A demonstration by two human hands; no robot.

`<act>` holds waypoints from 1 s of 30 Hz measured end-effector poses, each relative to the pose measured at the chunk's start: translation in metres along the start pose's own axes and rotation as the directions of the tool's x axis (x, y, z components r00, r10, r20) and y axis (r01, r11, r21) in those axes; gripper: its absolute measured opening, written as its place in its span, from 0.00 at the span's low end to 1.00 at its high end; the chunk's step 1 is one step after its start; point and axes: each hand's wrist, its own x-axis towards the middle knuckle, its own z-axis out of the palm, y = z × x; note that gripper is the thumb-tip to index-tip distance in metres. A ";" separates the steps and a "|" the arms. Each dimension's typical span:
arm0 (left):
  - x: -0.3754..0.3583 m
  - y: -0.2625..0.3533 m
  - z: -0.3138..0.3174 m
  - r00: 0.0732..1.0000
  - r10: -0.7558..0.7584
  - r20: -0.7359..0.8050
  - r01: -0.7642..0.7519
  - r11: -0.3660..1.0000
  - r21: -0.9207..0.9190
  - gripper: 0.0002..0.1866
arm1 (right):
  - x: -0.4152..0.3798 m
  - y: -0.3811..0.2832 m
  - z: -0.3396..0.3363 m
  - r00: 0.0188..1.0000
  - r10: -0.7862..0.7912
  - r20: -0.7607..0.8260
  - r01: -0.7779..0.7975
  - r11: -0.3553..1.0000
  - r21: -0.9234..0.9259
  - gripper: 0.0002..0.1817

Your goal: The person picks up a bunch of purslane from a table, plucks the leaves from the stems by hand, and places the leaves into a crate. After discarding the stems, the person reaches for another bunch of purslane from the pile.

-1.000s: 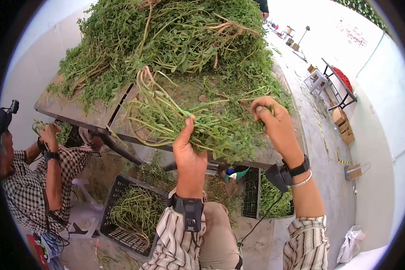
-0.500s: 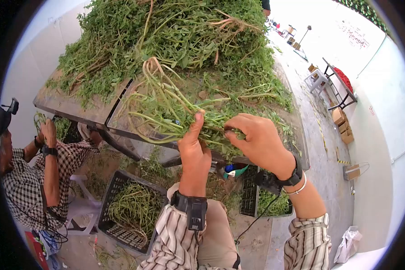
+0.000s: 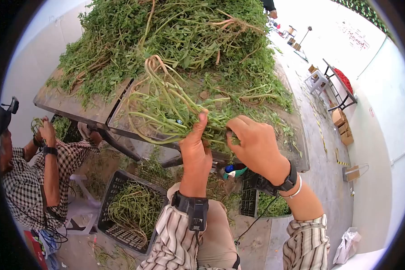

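Note:
A bunch of leafy green stems [image 3: 166, 96] is gripped in my left hand [image 3: 195, 148], thumb pointing up, over the near edge of the table. The stems loop over at their pale upper end, and the leafy ends stick out to the right. My right hand [image 3: 256, 144] is closed at that leafy end, its thumb and fingers pinching part of the bunch; its fingertips are partly hidden. Behind both hands, a large heap of the same greens [image 3: 180, 36] covers much of the table [image 3: 83, 105].
A black crate [image 3: 105, 216] of stems stands on the floor to my left, another crate [image 3: 249, 198] with greens to my right. At the left sits a person [image 3: 27, 180] in a checked shirt, handling stems. Cardboard boxes [image 3: 342, 123] and a white stool [image 3: 317, 81] stand at the right.
My right hand has shifted slightly right and down, its fingers curling more tightly at the leafy end. My left hand keeps its hold with barely any movement.

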 end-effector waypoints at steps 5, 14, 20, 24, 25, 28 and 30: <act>0.001 -0.003 -0.004 0.999 0.030 0.033 -0.031 0.999 0.022 0.13 | 0.000 0.004 0.008 0.999 -0.002 -0.052 0.005 0.998 0.059 0.14; -0.002 0.000 -0.003 0.996 -0.070 0.057 0.070 0.998 -0.001 0.18 | 0.005 0.005 0.004 0.995 0.008 -0.095 0.015 0.970 0.241 0.10; -0.002 0.000 0.001 0.999 -0.028 0.045 0.026 0.998 0.049 0.19 | 0.008 0.009 -0.002 0.996 0.006 -0.093 0.020 0.961 0.277 0.08; -0.002 -0.003 -0.002 0.998 -0.034 0.045 0.027 0.987 0.157 0.19 | 0.009 0.012 -0.005 0.997 -0.021 -0.070 0.035 0.978 0.205 0.07; -0.003 -0.002 -0.002 0.998 -0.044 0.049 0.035 0.986 0.166 0.19 | 0.010 0.012 -0.005 0.998 -0.014 -0.060 0.024 0.985 0.169 0.07; -0.002 -0.001 -0.004 0.997 -0.066 0.043 0.057 0.980 0.192 0.18 | 0.014 0.018 -0.001 0.993 0.003 -0.121 0.025 0.973 0.231 0.06; -0.001 -0.003 -0.001 0.996 -0.068 -0.058 0.076 0.986 0.145 0.16 | 0.015 0.022 -0.001 0.991 0.071 -0.118 -0.026 0.939 0.343 0.05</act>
